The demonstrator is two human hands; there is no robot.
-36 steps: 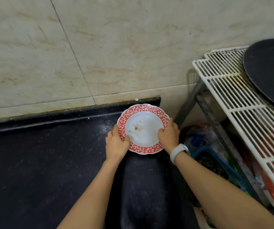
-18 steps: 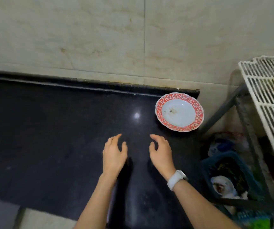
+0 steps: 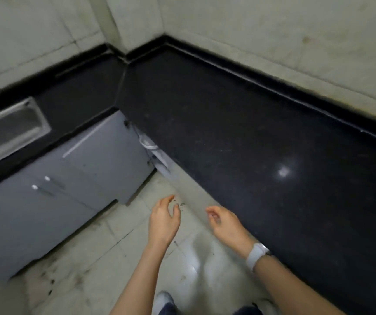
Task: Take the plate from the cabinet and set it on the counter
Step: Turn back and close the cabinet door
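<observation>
Over floor beside counter (image 3: pixel 239 137), left hand (image 3: pixel 163 220) and right hand (image 3: pixel 224 221) loosely open, empty; plate unseen, placement step judged finished, no further move required.

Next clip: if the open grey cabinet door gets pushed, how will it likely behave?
The cabinet door looks like a flat, rigid panel, so it should swing rather than flex. It stands ajar below the counter, so a light push probably moves it. Its smooth face may offer little grip.
</observation>
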